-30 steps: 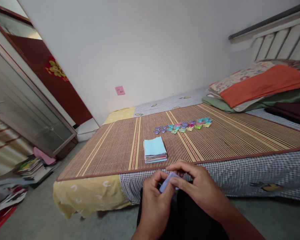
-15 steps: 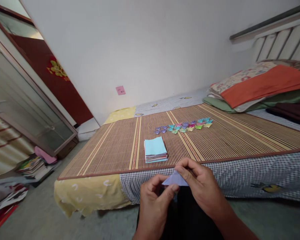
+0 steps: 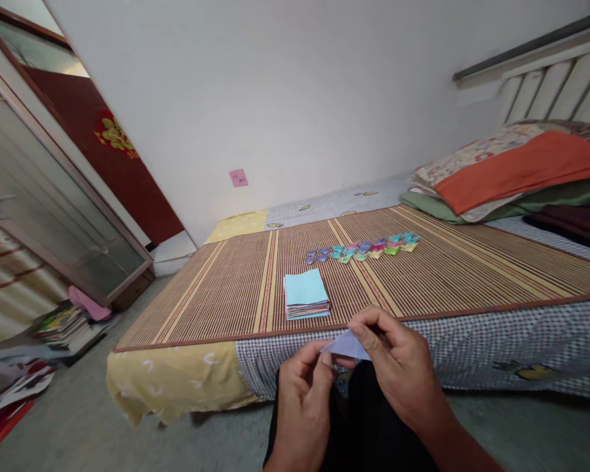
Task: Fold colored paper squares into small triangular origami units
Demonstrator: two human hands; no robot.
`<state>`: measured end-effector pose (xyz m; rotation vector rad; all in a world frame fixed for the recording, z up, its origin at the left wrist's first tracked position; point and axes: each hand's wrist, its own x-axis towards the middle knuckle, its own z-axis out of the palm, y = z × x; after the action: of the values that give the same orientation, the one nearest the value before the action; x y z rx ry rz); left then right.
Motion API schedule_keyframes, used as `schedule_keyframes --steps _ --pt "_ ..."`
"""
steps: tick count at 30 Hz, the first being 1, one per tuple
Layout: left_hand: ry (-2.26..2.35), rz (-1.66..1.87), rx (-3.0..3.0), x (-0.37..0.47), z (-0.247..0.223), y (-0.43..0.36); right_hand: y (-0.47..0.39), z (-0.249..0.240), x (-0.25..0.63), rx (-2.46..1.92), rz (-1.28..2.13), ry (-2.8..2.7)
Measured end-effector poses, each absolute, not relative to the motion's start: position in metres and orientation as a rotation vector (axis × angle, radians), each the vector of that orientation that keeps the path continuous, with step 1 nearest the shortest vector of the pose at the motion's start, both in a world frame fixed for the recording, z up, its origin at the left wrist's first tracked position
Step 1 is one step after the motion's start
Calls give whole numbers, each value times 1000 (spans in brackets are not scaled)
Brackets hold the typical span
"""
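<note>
A small folded lavender paper (image 3: 347,345) is held between my two hands, just in front of the bed's near edge. My left hand (image 3: 305,393) pinches its left corner between thumb and fingers. At the paper's upper right side, my right hand (image 3: 398,360) grips it with thumb and forefinger. Beyond them a stack of paper sheets (image 3: 306,292), light blue on top, lies on the striped mat (image 3: 221,288). Several small folded paper pieces (image 3: 361,249) in mixed colours sit in rows farther back on the mat.
Folded bedding with an orange band (image 3: 521,167) is piled at the bed's right end, below a radiator (image 3: 555,85). The checked sheet (image 3: 472,347) hangs over the front edge. Books (image 3: 63,328) lie at the far left.
My left thumb has moved left along the paper to its left corner. The lavender paper and my right hand have shifted slightly.
</note>
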<state>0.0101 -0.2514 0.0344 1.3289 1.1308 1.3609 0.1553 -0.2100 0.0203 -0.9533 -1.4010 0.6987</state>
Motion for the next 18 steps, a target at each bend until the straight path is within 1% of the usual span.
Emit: schedule_keyframes --steps 9,13,18 --pt "1230 1359 1384 10 28 -251 -211 24 154 -952 491 -1496" --pt "1166 1356 1390 10 32 -251 -209 24 156 -965 581 -1500" --pt "1091 1272 1174 11 33 -242 -210 27 154 -941 712 -1545"
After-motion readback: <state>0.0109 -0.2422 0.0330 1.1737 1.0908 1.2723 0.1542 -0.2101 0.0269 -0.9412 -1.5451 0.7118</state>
